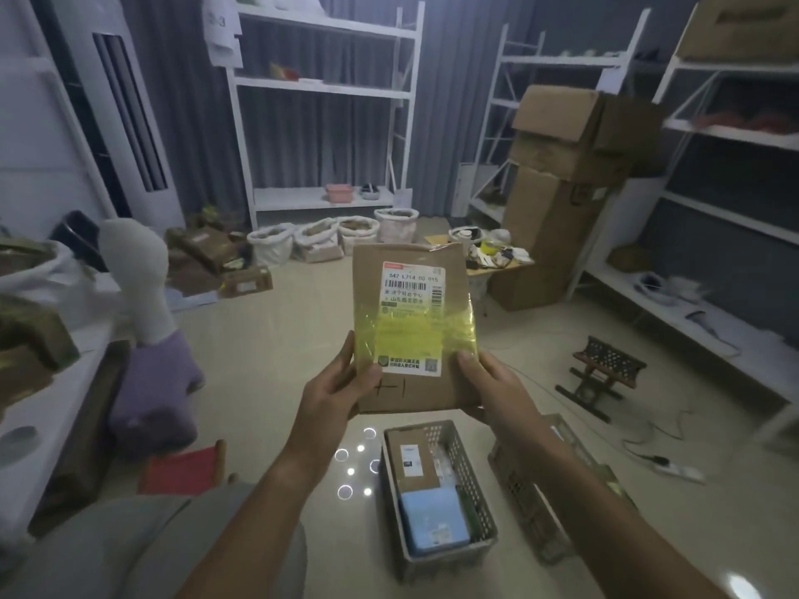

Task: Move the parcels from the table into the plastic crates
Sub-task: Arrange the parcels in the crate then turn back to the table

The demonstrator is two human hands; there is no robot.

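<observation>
Two hands hold one cardboard parcel upright in the air: the left hand grips its lower left edge, thumb on the front, and the right hand grips the lower right corner likewise. Directly below the hands sits a grey plastic crate already holding parcels; a second crate lies below and right of the right hand. To do it well, I judge, tip the parcel flat and lower it onto the stack rather than dropping it.
</observation>
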